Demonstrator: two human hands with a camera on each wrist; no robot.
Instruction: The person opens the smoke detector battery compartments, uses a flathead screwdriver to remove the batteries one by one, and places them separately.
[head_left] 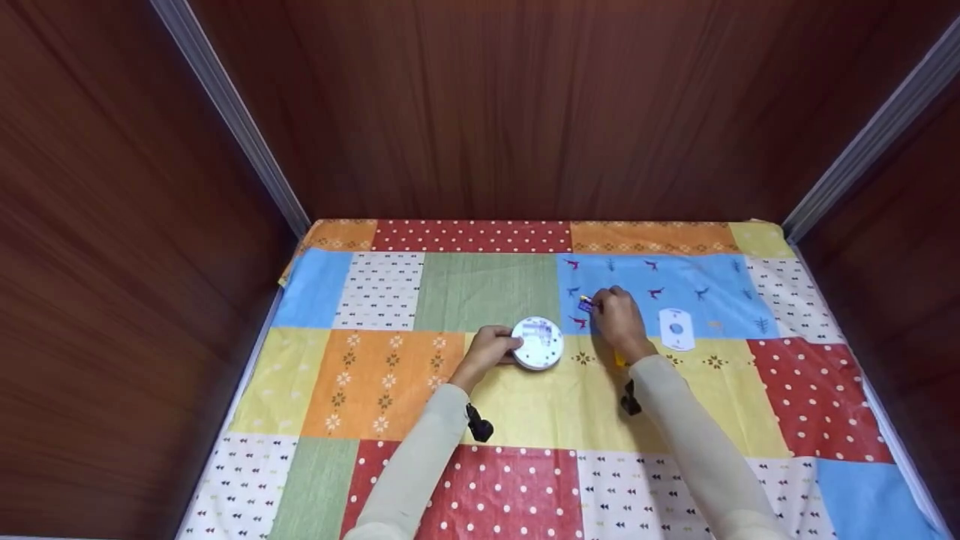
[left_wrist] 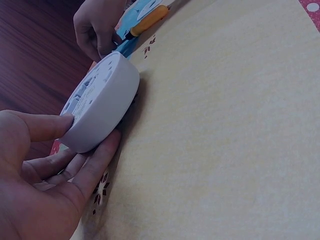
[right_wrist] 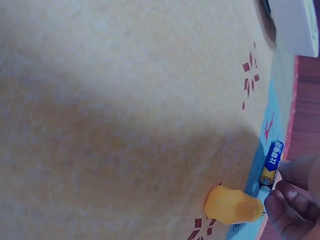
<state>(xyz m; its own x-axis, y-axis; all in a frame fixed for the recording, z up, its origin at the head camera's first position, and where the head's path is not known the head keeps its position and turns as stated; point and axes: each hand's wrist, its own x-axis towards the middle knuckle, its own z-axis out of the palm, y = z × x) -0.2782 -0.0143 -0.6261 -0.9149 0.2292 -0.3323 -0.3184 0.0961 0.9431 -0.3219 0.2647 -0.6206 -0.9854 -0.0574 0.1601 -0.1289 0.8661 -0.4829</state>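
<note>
My left hand (head_left: 491, 349) grips a white round device (head_left: 538, 343), which has a label and recesses on its upper face. In the left wrist view the thumb lies on the rim of the device (left_wrist: 105, 105), with the fingers spread under it, and it is tilted over the cloth. My right hand (head_left: 621, 319) has curled fingers at the small batteries (head_left: 586, 304) on the blue patch. From the right wrist, a blue and yellow battery (right_wrist: 271, 162) shows between thumb and fingertips, with another battery's end (right_wrist: 265, 189) beside it.
A yellow-handled screwdriver (left_wrist: 150, 21) lies under the right wrist, its handle (right_wrist: 232, 205) towards me. A white plate with rounded ends (head_left: 677, 329) and a round middle lies to the right. Patchwork cloth (head_left: 525, 480) covers the table, with brown wood-look panels (head_left: 495, 112) around it.
</note>
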